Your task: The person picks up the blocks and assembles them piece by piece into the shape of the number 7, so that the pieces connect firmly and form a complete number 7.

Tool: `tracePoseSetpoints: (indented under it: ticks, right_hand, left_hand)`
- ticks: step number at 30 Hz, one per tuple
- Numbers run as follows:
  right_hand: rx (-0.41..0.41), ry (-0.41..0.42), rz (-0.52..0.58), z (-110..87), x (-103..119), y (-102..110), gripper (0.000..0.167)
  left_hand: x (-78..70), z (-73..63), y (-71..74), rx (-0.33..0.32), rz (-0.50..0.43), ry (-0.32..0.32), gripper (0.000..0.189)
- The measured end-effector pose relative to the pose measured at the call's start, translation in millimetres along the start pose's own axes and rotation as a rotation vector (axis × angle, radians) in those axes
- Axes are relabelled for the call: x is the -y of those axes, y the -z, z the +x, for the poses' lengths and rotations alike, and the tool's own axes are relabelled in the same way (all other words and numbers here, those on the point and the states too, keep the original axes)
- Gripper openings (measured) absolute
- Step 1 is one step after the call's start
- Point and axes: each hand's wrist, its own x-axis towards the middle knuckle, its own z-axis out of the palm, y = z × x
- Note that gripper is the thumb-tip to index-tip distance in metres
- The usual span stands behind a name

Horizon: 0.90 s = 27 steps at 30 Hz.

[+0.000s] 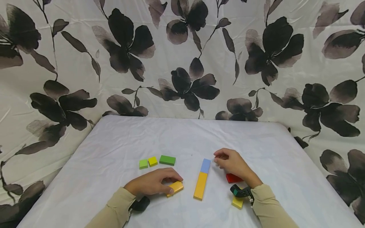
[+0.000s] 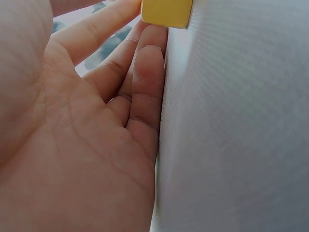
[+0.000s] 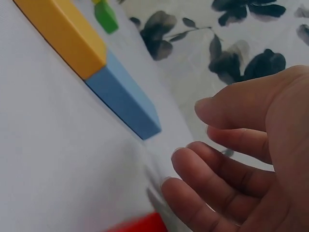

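My left hand point(image 1: 155, 182) pinches an orange-yellow block point(image 1: 176, 188) low over the white tabletop, thumb on the near side. In the left wrist view only an end of this block point(image 2: 166, 12) shows at the top, by the fingers. Between my hands lies a long orange block point(image 1: 201, 186), with a blue block point(image 1: 205, 166) end to end at its far end. My right hand point(image 1: 232, 163) hovers right of the blue block, fingers loosely bent and holding nothing. In the right wrist view, a gap separates its fingertips point(image 3: 181, 157) from the blue block point(image 3: 124, 96).
A red block point(image 1: 233, 178) lies partly hidden under the right hand, and a yellow block point(image 1: 237, 202) under the right wrist. Behind the left hand are a light green block point(image 1: 143, 164), a small yellow block point(image 1: 152, 161) and a longer green block point(image 1: 167, 160). Floral cloth point(image 1: 159, 57) hangs behind.
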Motion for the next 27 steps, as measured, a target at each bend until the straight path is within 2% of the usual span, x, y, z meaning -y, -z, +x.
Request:
tracePoseSetpoints:
  ticks: [11,21,27]
  right_hand:
    - [-0.044,-0.078,0.027,-16.3,-8.9,31.8,0.036]
    - [-0.044,-0.073,0.027,-29.1,-20.1,44.1,0.036]
    - [-0.039,-0.094,-0.015,-34.5,-25.0,48.8,0.036]
  left_hand:
    - [-0.9,0.1,0.8,0.001,0.028,0.002,0.041]
    - [-3.4,-0.5,0.2,-0.002,0.006,0.01,0.04]
    - [-1.0,-0.4,-0.7,-0.002,0.017,0.004,0.042]
